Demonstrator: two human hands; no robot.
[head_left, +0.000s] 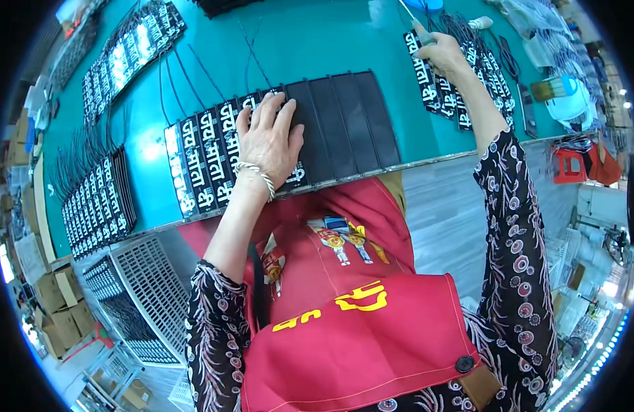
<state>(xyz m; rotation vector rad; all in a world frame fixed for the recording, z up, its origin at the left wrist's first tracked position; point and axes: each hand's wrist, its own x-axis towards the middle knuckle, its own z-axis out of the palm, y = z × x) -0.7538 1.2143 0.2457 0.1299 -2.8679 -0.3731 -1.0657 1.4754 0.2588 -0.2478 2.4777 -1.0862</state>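
Observation:
My left hand [267, 141] lies flat on a row of narrow black panels [210, 161], fingers a little apart and holding nothing. Panels left of the hand show white lettering. To its right, the plain black panels [344, 123] lie edge to edge along the table's near edge. Thin black wires [186, 86] stick out beyond the far ends of the lettered panels. At the far right my right hand [444, 56] is closed round a slim tool [421, 32] with a grey-green grip; its exact kind is unclear. Below that hand lies a pile of lettered panels [427, 86].
Wired stacks of lettered panels stand at the far left [135, 51] and near left [97, 202] of the green table [310, 41]. A blue-and-white container [568, 99] is at the right edge. A white plastic crate [152, 288] stands below at left, a red stool [570, 166] at right.

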